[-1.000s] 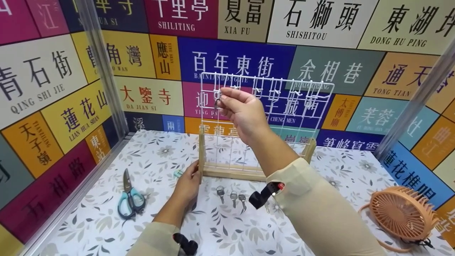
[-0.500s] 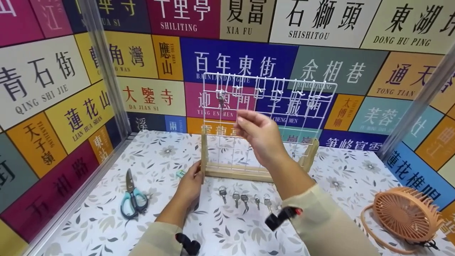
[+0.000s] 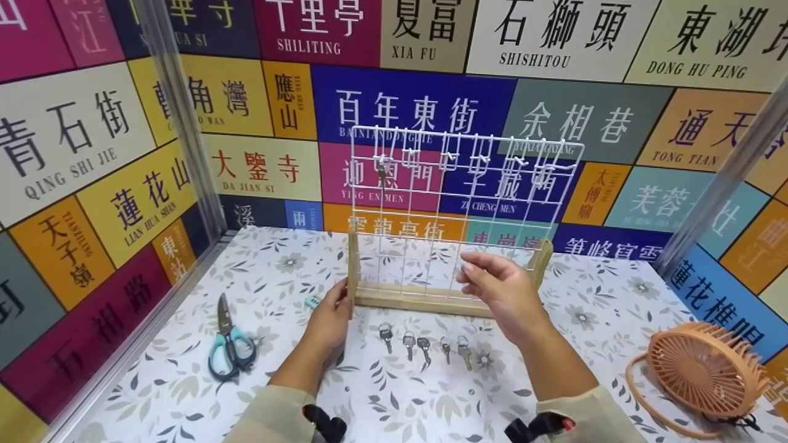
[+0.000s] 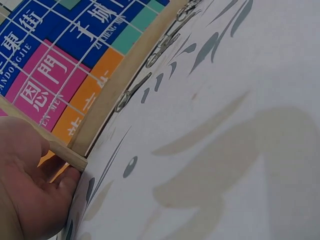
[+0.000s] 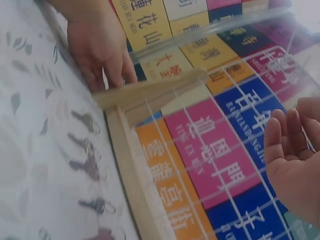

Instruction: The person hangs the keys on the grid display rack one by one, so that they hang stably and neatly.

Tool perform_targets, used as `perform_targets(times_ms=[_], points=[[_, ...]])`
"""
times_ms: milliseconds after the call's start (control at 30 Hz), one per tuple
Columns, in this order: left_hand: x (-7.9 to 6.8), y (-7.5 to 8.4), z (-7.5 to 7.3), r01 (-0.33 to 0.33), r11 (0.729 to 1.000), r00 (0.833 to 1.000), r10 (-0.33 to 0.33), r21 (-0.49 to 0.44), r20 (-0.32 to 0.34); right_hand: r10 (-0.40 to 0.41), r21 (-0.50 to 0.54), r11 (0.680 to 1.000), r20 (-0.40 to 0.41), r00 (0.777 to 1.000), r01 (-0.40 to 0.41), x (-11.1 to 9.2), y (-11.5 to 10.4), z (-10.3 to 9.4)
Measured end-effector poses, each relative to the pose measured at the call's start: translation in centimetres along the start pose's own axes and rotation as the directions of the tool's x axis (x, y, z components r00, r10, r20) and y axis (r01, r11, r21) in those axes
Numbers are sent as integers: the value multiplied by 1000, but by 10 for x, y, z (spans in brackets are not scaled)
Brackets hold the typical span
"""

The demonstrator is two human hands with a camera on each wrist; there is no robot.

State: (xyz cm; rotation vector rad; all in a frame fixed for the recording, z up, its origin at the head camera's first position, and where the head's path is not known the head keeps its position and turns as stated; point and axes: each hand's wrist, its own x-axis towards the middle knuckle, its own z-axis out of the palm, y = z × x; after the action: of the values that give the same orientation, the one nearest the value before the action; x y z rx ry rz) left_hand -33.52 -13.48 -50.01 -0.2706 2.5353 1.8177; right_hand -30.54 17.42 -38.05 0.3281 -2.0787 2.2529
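Observation:
A white wire grid rack (image 3: 425, 203) in a wooden base (image 3: 425, 300) stands upright on the table. My left hand (image 3: 327, 317) grips the lower left wooden post (image 3: 353, 271); in the left wrist view its fingers go round the wood. A dark key (image 3: 382, 173) hangs from the leftmost of several white hooks (image 3: 449, 161) along the rack's top. Before the right part of the rack, my right hand (image 3: 508, 295) is raised with loosely bent fingers and nothing in them. Several metal keys with rings, among them a key (image 3: 386, 337), lie in a row in front of the base.
Scissors (image 3: 230, 347) with teal and black handles lie on the left. At the right stands an orange fan (image 3: 702, 369). A small green object (image 3: 313, 300) sits behind my left hand. Printed sign panels (image 3: 412, 98) wall in the table's back and sides.
My right hand has let go of the key at the leftmost hook and moved down and right. The key stays hanging there. The left hand keeps its place on the post.

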Motion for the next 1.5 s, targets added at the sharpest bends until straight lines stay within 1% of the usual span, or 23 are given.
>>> perform_targets(times_ms=[133, 300, 367, 500, 633, 800, 867, 900, 1000, 1100, 1167, 1233, 1300, 1433, 1500], points=[[-2, -1, -1, 16, 1000, 1000, -16, 2, 4, 66, -44, 997, -6, 998, -66, -8, 15, -21], [-2, -1, 0, -4, 1000, 1000, 4, 9, 1, 159, -67, 985, -14, 987, -159, -13, 41, -43], [-1, -1, 0, -9, 1000, 1000, 9, 9, 0, 197, -68, 978, -11, 980, -197, -12, 54, -49], [-1, -1, -1, -16, 1000, 1000, 16, 11, 4, 271, -103, 958, 8, 963, -269, -9, 79, -58], [-1, -2, -2, -4, 1000, 1000, 4, -8, 14, 312, -146, 941, 20, 950, -306, -7, 96, -65], [1, -2, -3, 12, 1000, 1000, -11, -26, 20, 315, -179, 934, 13, 949, -308, -5, 106, -68], [1, -1, -3, 17, 999, 1000, -16, -34, 23, 312, -216, 929, 25, 950, -300, -5, 109, -69], [1, -1, -2, 22, 999, 999, -21, -39, 25, 312, -241, 925, 37, 950, -294, -5, 111, -69], [1, -2, -1, 24, 999, 999, -23, -44, 24, 290, -322, 915, 102, 952, -244, -6, 115, -70], [1, -2, -1, 23, 999, 1000, -23, -38, 16, 286, -396, 895, 161, 945, -203, -8, 116, -68], [1, -1, -1, 24, 999, 1000, -24, -33, 12, 285, -443, 878, 184, 941, -180, -9, 115, -65], [1, 0, -1, 30, 999, 1000, -29, -30, 11, 288, -481, 861, 188, 939, -168, -10, 115, -62], [1, 0, -1, 33, 999, 999, -33, -29, 10, 278, -508, 848, 187, 942, -150, -10, 116, -60], [1, -1, -1, 25, 999, 1000, -24, -31, 15, 267, -535, 834, 173, 948, -138, -10, 118, -59], [0, -1, -1, 10, 1000, 1000, -10, -25, 18, 258, -548, 827, 174, 950, -124, -10, 120, -59]])
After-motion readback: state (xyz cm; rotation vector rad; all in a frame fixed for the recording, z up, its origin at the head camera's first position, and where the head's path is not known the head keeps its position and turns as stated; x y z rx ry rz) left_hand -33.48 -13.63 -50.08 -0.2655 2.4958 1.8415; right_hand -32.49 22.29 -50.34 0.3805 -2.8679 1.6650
